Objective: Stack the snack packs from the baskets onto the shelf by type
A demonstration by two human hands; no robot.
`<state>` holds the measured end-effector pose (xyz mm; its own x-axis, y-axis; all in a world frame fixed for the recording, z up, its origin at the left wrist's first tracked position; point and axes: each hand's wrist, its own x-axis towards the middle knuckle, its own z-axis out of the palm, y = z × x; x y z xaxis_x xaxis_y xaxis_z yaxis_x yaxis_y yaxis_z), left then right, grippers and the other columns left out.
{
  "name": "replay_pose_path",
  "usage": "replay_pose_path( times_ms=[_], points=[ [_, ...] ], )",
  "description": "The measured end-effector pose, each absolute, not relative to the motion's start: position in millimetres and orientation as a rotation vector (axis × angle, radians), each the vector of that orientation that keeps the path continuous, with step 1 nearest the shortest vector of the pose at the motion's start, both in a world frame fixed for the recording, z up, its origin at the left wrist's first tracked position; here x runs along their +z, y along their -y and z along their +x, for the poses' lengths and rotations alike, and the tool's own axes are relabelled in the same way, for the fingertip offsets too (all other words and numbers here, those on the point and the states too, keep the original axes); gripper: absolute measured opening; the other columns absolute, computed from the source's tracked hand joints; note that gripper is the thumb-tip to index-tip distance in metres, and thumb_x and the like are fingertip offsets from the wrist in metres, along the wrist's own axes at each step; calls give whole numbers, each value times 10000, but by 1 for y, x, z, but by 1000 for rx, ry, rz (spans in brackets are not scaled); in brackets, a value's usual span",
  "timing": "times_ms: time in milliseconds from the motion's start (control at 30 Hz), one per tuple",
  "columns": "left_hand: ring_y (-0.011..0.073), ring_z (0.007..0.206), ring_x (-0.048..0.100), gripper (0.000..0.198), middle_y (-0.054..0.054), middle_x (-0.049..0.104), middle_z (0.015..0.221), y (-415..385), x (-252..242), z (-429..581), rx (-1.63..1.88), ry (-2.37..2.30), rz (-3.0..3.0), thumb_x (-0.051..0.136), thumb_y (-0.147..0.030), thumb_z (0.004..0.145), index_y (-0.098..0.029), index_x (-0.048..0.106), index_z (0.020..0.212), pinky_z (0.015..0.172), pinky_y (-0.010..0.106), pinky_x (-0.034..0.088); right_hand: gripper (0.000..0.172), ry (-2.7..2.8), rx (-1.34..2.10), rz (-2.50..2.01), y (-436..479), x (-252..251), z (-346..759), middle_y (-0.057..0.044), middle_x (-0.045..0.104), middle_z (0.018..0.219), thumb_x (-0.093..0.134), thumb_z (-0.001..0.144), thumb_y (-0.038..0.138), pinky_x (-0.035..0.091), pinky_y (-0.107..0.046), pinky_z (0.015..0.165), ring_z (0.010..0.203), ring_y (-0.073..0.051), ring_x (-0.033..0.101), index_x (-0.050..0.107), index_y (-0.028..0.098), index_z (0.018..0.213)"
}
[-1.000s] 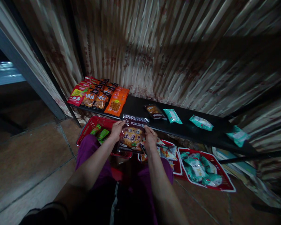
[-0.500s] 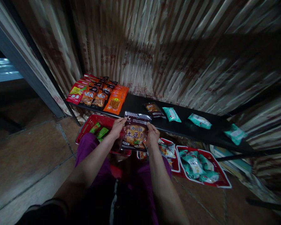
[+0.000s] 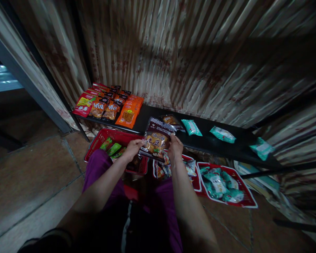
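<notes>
Between my two hands is a dark brown bag of potato chips (image 3: 157, 140), tilted, its printed front facing me. My left hand (image 3: 133, 148) pinches its lower left edge, and my right hand (image 3: 175, 144) grips the right edge. The bag is held just above the front edge of a low black shelf (image 3: 205, 144). Behind it on the shelf lies a similar brown bag (image 3: 171, 121), partly covered by the held one. Farther right along the shelf are a teal snack bag (image 3: 191, 127), a second teal bag (image 3: 222, 134) and a third teal bag (image 3: 262, 148).
Red packets (image 3: 84, 103), black-and-orange packets (image 3: 98, 107) and orange packets (image 3: 129, 114) stand in rows at the shelf's left end. Below are a red basket (image 3: 94, 142) with green packets, a middle basket (image 3: 197, 181) of mixed packets and a right basket (image 3: 249, 196) of teal bags.
Both hands have moved the brown bag slightly right and up toward the shelf. The bag has turned clockwise, and my left hand now grips lower on it.
</notes>
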<state>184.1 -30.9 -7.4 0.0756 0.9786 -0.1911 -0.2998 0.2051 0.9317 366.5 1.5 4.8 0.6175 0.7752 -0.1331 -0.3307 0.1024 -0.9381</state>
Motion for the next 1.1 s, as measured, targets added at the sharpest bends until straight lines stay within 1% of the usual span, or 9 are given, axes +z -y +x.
replay_pose_path(
  times_ms=[67, 167, 233, 467, 667, 767, 867, 1000, 1100],
  points=[
    [124, 561, 529, 220, 8, 635, 597, 27, -9, 185, 1229, -1056, 827, 717, -377, 616, -162, 676, 635, 577, 230, 398, 300, 492, 953, -1181, 5, 7, 367, 36, 652, 610, 772, 566, 429, 432, -192, 492, 553, -91, 571, 632, 196, 692],
    [137, 608, 553, 254, 12, 644, 624, 20, -12, 185, 1306, -1079, 788, 717, -401, 618, -158, 684, 687, 619, 243, 420, 346, 538, 1116, -1157, 18, 8, 365, -13, 714, 768, 801, 553, 437, 481, -212, 571, 685, -127, 643, 660, 215, 777],
    [143, 630, 563, 289, 16, 651, 643, 16, -14, 185, 1339, -1087, 771, 716, -412, 614, -150, 692, 732, 644, 253, 432, 367, 594, 1186, -1177, 27, 7, 363, -21, 722, 805, 822, 526, 418, 493, -235, 593, 725, -152, 656, 672, 220, 797],
    [142, 659, 571, 280, 21, 668, 695, 13, -12, 186, 1405, -1062, 697, 721, -387, 603, -148, 680, 743, 660, 253, 445, 367, 632, 1250, -1254, 42, 1, 359, 12, 704, 692, 846, 434, 336, 475, -234, 562, 616, -123, 612, 710, 190, 742],
    [131, 643, 556, 208, 5, 649, 668, 14, -7, 184, 1438, -1081, 726, 688, -343, 642, -152, 670, 724, 652, 236, 426, 349, 642, 1347, -1216, 43, 6, 356, 5, 710, 686, 841, 433, 293, 490, -254, 595, 609, -129, 624, 715, 186, 740],
    [121, 614, 534, 179, -5, 631, 641, 13, -5, 185, 1461, -1100, 721, 673, -325, 651, -154, 658, 699, 639, 231, 416, 352, 657, 1306, -1223, 42, 4, 353, 10, 712, 689, 838, 440, 284, 480, -248, 605, 610, -121, 621, 715, 185, 754],
    [122, 623, 531, 177, -6, 627, 645, 13, -6, 185, 1486, -1119, 713, 666, -329, 653, -156, 652, 687, 637, 228, 412, 338, 699, 1246, -1232, 40, -3, 352, 15, 710, 691, 832, 461, 296, 478, -261, 647, 622, -122, 619, 713, 184, 758],
    [125, 640, 531, 188, -6, 629, 654, 13, -10, 186, 1522, -1150, 715, 662, -337, 662, -157, 660, 714, 644, 226, 409, 304, 836, 1114, -1259, 37, -13, 353, 12, 715, 742, 797, 539, 356, 473, -275, 709, 682, -134, 619, 721, 191, 783],
    [120, 624, 517, 167, -16, 613, 630, 13, -11, 188, 1549, -1176, 708, 639, -323, 680, -158, 650, 705, 639, 221, 405, 249, 951, 1029, -1279, 38, -15, 354, 10, 706, 736, 777, 571, 362, 457, -263, 722, 695, -133, 605, 722, 189, 741]
  ],
)
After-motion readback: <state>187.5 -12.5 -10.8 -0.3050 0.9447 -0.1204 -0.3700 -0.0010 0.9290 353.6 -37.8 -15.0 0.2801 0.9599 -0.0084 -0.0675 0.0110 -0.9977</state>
